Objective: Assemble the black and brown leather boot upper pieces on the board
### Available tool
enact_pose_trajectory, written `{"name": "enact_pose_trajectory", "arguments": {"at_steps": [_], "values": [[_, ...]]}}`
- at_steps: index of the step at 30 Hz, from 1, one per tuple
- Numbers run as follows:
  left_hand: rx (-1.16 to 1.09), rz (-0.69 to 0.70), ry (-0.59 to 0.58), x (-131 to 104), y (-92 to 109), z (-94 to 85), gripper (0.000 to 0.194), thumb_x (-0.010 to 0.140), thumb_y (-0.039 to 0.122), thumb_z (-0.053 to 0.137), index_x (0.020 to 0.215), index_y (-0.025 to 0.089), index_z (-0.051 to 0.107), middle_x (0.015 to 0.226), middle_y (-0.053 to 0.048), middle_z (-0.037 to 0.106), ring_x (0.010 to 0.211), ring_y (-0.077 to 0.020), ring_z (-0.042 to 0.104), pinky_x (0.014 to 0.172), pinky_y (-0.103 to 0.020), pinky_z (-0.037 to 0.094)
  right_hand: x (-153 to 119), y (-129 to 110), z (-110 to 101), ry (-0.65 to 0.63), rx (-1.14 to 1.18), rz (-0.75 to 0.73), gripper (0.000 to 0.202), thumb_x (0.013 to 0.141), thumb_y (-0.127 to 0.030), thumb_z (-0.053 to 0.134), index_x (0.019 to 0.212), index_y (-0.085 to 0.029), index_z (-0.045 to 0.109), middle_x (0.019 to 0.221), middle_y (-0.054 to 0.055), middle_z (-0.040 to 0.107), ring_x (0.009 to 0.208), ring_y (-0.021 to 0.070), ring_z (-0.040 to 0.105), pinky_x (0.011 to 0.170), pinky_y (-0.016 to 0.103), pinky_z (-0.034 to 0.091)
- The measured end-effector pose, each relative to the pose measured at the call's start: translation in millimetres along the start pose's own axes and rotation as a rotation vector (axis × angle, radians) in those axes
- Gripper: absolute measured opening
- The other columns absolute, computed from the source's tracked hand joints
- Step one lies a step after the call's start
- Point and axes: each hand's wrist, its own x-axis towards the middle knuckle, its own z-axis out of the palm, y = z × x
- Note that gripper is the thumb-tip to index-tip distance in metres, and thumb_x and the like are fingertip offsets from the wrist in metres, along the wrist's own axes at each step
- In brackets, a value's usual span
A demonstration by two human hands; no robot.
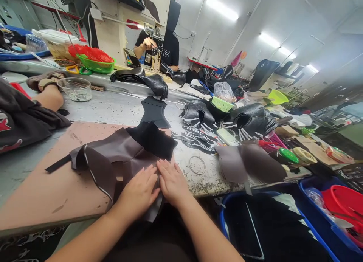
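Note:
Both of my hands lie flat, side by side, on a dark brown leather piece (pixel 119 144) at the near edge of a pink board (pixel 65 179). My left hand (pixel 141 186) has its fingers stretched forward over the leather. Beside it, my right hand (pixel 172 180) presses down with fingers extended near the leather's right edge. A black fabric lining (pixel 154 139) shows at the far side of the leather. On the left, a flap with a pale edge folds up, and a black strip (pixel 58 163) sticks out. Whatever is under my palms is hidden.
Right of the board are a tape ring (pixel 197 165), brown leather pieces (pixel 252 162) and black leather parts (pixel 201 114). A blue bin (pixel 224 216) of black pieces stands below the table edge. Across the table, a person (pixel 170 46) works at a machine. Another person's arm (pixel 51 97) rests at left.

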Motion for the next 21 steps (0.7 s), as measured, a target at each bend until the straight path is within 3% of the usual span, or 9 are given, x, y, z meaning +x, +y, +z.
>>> {"name": "enact_pose_trajectory", "arguments": {"at_steps": [3,8,10,12,14,17,19,21], "values": [[0.001,0.011,-0.06,-16,-3,-8.2,0.031,0.084,0.031,0.05,0.109,0.017,0.062,0.127,-0.012,0.059,0.12,-0.0273,0.051,0.1,-0.044,0.04,-1,-1,-2,-0.042,-0.023,0.048,0.048,0.09,-0.022,0.039,0.139,-0.021,0.039,0.147,0.007,0.034,0.135,0.0213,0.032,0.11,0.046,0.024],[-0.073,0.053,-0.238,-52,-9,-17.9,0.09,0.062,0.068,0.064,0.137,0.025,0.039,0.143,-0.012,0.04,0.131,-0.0356,0.036,0.106,-0.05,0.027,0,2,-10,-0.116,-0.018,0.035,0.051,0.09,-0.025,0.041,0.14,-0.018,0.036,0.148,0.012,0.03,0.137,0.0259,0.028,0.109,0.055,0.022],[-0.103,0.043,-0.293,-62,-12,-15.6,0.102,0.055,0.073,0.065,0.14,0.027,0.032,0.146,-0.011,0.035,0.133,-0.0353,0.031,0.109,-0.049,0.022,-4,4,-11,-0.024,-0.017,-0.005,0.05,0.087,-0.02,0.042,0.136,-0.014,0.042,0.145,0.014,0.036,0.135,0.0275,0.031,0.108,0.058,0.021],[-0.105,0.029,-0.309,-67,-14,-12.8,0.105,0.055,0.073,0.065,0.142,0.028,0.029,0.148,-0.011,0.032,0.135,-0.0347,0.028,0.11,-0.049,0.019,-10,6,-10,0.164,0.004,-0.012,0.045,0.083,-0.013,0.04,0.126,-0.014,0.053,0.137,0.014,0.048,0.128,0.0262,0.041,0.107,0.054,0.026],[-0.11,0.033,-0.294,-65,-14,-13.6,0.101,0.057,0.077,0.059,0.141,0.028,0.031,0.147,-0.012,0.034,0.134,-0.0357,0.029,0.109,-0.051,0.021,-14,10,-8,0.307,0.065,0.034,0.039,0.082,-0.011,0.039,0.116,-0.016,0.059,0.123,0.013,0.06,0.115,0.0234,0.054,0.101,0.045,0.036],[-0.104,0.015,-0.275,-47,-8,-24.6,0.078,0.069,0.075,0.05,0.131,0.028,0.048,0.137,-0.012,0.048,0.127,-0.036,0.04,0.101,-0.052,0.033,-10,16,-4,0.34,0.11,0.168,0.033,0.084,-0.017,0.045,0.113,-0.015,0.059,0.107,0.012,0.065,0.099,0.0252,0.059,0.087,0.042,0.045],[-0.079,-0.084,-0.311,-27,1,-34.5,0.044,0.081,0.056,0.052,0.11,0.025,0.065,0.12,-0.011,0.061,0.112,-0.032,0.053,0.091,-0.046,0.043,-1,19,-1,0.344,0.104,0.228,0.028,0.081,-0.019,0.052,0.108,-0.016,0.062,0.1,0.012,0.065,0.093,0.0263,0.058,0.083,0.042,0.046],[-0.064,-0.178,-0.358,-4,10,-40.4,0.022,0.087,0.031,0.05,0.087,0.021,0.069,0.099,-0.008,0.068,0.093,-0.0262,0.061,0.079,-0.039,0.049,7,19,1,0.367,0.109,0.249,0.016,0.08,-0.018,0.054,0.092,-0.018,0.065,0.091,0.01,0.063,0.088,0.025,0.057,0.081,0.041,0.045]]}}
